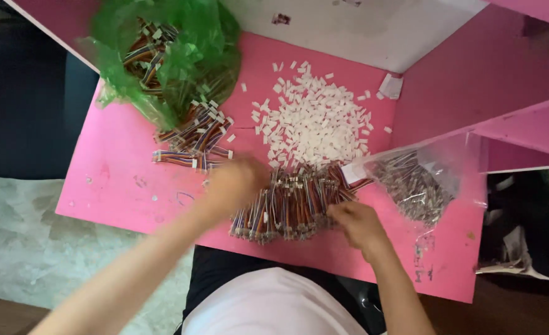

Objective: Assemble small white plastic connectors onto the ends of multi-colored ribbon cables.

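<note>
My left hand (234, 181) is blurred with motion and hovers at the left end of a row of short multicoloured wire bundles (293, 208) lying on the pink table (119, 186). Whether it holds anything cannot be made out. My right hand (356, 224) rests with curled fingers on the right end of the same row, touching the wires. Just behind the row lies a heap of small white plastic connector housings (315, 121).
A green plastic bag (181, 49) with more wire bundles sits at the back left, some spilling out (197, 139). A clear bag of small metal parts (414, 183) lies at the right. Pink partition walls (473, 74) close off the right side.
</note>
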